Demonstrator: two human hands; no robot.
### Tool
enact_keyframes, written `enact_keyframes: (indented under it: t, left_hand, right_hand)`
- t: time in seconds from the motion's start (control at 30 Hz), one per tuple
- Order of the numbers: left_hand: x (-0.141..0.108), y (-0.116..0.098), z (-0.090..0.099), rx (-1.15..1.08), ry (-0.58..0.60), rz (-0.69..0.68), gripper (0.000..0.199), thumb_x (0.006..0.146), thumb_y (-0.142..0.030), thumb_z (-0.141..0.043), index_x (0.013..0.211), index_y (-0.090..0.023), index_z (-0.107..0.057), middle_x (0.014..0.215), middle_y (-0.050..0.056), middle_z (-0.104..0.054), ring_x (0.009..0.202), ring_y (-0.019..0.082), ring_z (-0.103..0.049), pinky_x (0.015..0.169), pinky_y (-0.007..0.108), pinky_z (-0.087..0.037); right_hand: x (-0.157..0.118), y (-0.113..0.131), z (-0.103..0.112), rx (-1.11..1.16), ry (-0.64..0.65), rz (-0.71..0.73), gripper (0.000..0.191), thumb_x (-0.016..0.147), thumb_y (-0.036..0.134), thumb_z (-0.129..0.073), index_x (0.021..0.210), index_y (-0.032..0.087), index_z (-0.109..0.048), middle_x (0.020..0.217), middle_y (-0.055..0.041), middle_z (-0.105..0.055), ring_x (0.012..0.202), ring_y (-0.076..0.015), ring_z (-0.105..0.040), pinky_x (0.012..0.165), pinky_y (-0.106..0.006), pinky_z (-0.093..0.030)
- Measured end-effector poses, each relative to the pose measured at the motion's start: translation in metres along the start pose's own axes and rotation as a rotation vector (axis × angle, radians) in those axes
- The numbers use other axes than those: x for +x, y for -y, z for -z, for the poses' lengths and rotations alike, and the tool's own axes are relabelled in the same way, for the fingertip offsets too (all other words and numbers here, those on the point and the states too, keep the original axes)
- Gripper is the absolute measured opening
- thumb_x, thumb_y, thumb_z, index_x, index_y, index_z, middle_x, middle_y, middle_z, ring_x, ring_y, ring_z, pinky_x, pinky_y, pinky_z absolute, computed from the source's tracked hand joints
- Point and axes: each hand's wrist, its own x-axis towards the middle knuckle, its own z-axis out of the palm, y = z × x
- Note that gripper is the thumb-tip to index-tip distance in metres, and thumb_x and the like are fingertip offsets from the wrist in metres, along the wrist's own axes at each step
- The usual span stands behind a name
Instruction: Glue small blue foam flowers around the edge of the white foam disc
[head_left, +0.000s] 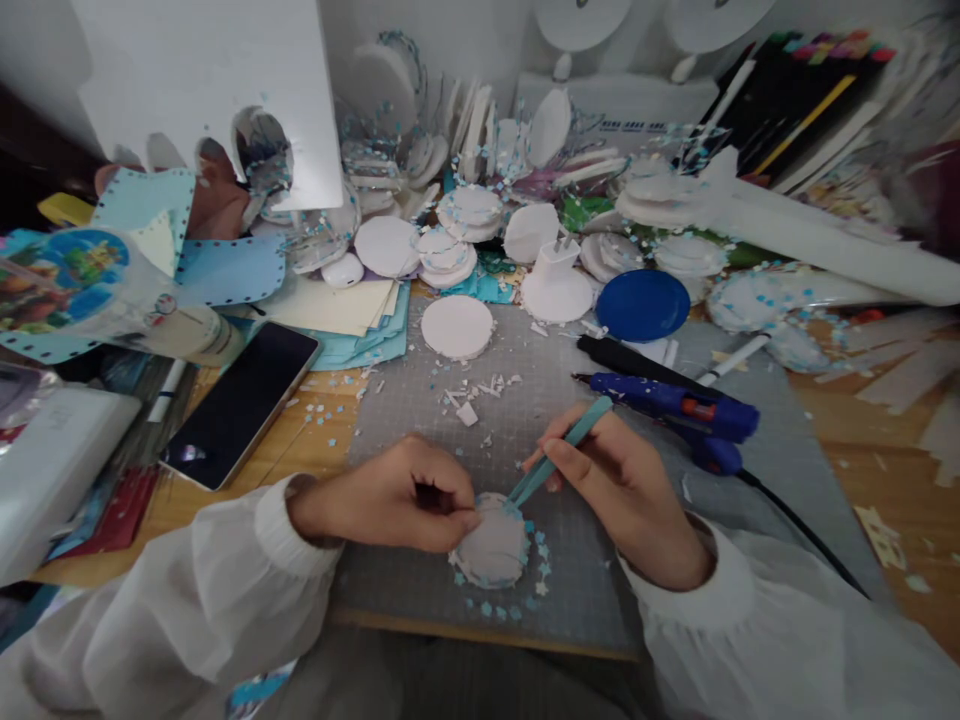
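Note:
A small white disc (491, 545) lies on the grey cutting mat near its front edge. Small blue and white stars (541, 570) curve around its right and lower side. My left hand (412, 495) is closed in a pinch at the disc's upper left rim; whatever thin piece its fingertips may hold cannot be made out. In my right hand (611, 490) are teal tweezers (566, 450), gripped between thumb and fingers. Their tips point down to the disc's upper right edge, where a pale blue bit shows.
A blue glue gun (675, 400) with a black cord lies right on the cutting mat (585, 590). Left are a phone (244, 400) and a printed cup (112, 290). White discs (457, 327), a blue lid (643, 305) and piled decorated pieces fill the back. Paper scraps (466, 412) litter the mat.

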Motion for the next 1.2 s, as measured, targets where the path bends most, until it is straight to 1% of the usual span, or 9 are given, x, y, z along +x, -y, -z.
enact_keyframes:
  t: [0.33, 0.43, 0.5, 0.6, 0.7, 0.77, 0.87, 1.0, 1.2]
  left_hand:
    - [-0.001, 0.003, 0.0, -0.003, -0.007, -0.054, 0.026, 0.083, -0.018, -0.055, 0.057, -0.013, -0.053, 0.054, -0.002, -0.047, 0.051, 0.007, -0.039, 0.048, 0.018, -0.032]
    - [-0.001, 0.004, 0.0, -0.018, -0.004, -0.065, 0.025, 0.083, -0.016, -0.056, 0.058, -0.013, -0.054, 0.054, -0.003, -0.047, 0.051, 0.007, -0.039, 0.048, 0.017, -0.031]
    - [0.0, 0.004, -0.001, -0.011, 0.003, -0.068, 0.025, 0.083, -0.016, -0.056, 0.058, -0.014, -0.053, 0.054, -0.003, -0.047, 0.051, 0.007, -0.04, 0.048, 0.017, -0.031]
    - [0.0, 0.003, -0.002, 0.026, 0.006, -0.086, 0.028, 0.084, -0.016, -0.055, 0.056, -0.014, -0.051, 0.053, -0.003, -0.045, 0.051, 0.007, -0.038, 0.048, 0.018, -0.03]
    - [0.0, 0.004, -0.003, 0.07, 0.0, -0.116, 0.03, 0.085, -0.017, -0.055, 0.056, -0.015, -0.05, 0.053, -0.003, -0.043, 0.051, 0.007, -0.038, 0.05, 0.02, -0.029]
    - [0.0, 0.004, -0.003, 0.097, -0.001, -0.131, 0.03, 0.087, -0.019, -0.055, 0.057, -0.015, -0.051, 0.053, -0.003, -0.045, 0.052, 0.008, -0.039, 0.051, 0.021, -0.03]
    - [0.001, 0.004, -0.004, 0.135, -0.007, -0.158, 0.03, 0.088, -0.02, -0.054, 0.059, -0.015, -0.052, 0.054, -0.002, -0.047, 0.053, 0.008, -0.041, 0.052, 0.021, -0.031]
    - [0.002, 0.005, -0.004, 0.178, -0.027, -0.208, 0.027, 0.087, -0.018, -0.055, 0.06, -0.014, -0.054, 0.054, -0.002, -0.05, 0.052, 0.008, -0.042, 0.052, 0.021, -0.031]
    - [0.002, 0.005, -0.004, 0.227, -0.034, -0.261, 0.025, 0.086, -0.016, -0.057, 0.062, -0.013, -0.056, 0.054, -0.001, -0.052, 0.053, 0.009, -0.044, 0.053, 0.022, -0.032]
  right_hand:
    - [0.0, -0.003, -0.001, -0.064, -0.02, 0.005, 0.017, 0.087, 0.035, -0.059, 0.08, 0.019, -0.057, 0.071, -0.0024, -0.068, 0.053, -0.0107, -0.06, 0.049, -0.022, -0.053]
    - [0.0, -0.003, -0.001, -0.036, -0.077, 0.032, 0.014, 0.088, 0.032, -0.058, 0.081, 0.02, -0.057, 0.069, -0.0008, -0.067, 0.052, -0.0103, -0.058, 0.048, -0.022, -0.052]
    - [0.0, -0.001, 0.001, -0.066, -0.161, 0.113, 0.009, 0.089, 0.028, -0.056, 0.083, 0.02, -0.056, 0.071, -0.0007, -0.066, 0.053, -0.0106, -0.058, 0.049, -0.023, -0.051]
    - [-0.001, 0.002, 0.008, -0.275, -0.244, 0.304, 0.002, 0.087, 0.021, -0.057, 0.085, 0.021, -0.058, 0.076, -0.0018, -0.065, 0.063, -0.0135, -0.06, 0.055, -0.026, -0.051]
    - [-0.002, 0.003, 0.015, -0.513, -0.192, 0.435, 0.005, 0.085, 0.016, -0.058, 0.085, 0.021, -0.061, 0.076, -0.0023, -0.064, 0.07, -0.0159, -0.063, 0.062, -0.029, -0.05]
    - [-0.002, 0.002, 0.017, -0.575, -0.131, 0.47, 0.007, 0.085, 0.014, -0.058, 0.085, 0.021, -0.059, 0.074, -0.0019, -0.065, 0.07, -0.0157, -0.063, 0.062, -0.028, -0.05]
    - [-0.001, -0.002, 0.015, -0.601, -0.072, 0.487, 0.008, 0.085, 0.013, -0.057, 0.085, 0.021, -0.056, 0.073, -0.0012, -0.065, 0.068, -0.0157, -0.064, 0.059, -0.028, -0.049]
    - [0.001, -0.008, 0.011, -0.615, -0.036, 0.488, 0.007, 0.086, 0.013, -0.055, 0.084, 0.02, -0.055, 0.074, -0.0016, -0.065, 0.069, -0.0151, -0.064, 0.06, -0.027, -0.049]
    - [0.002, -0.01, 0.01, -0.581, -0.061, 0.496, 0.008, 0.085, 0.011, -0.058, 0.083, 0.019, -0.058, 0.073, -0.0021, -0.065, 0.069, -0.0146, -0.064, 0.061, -0.025, -0.049]
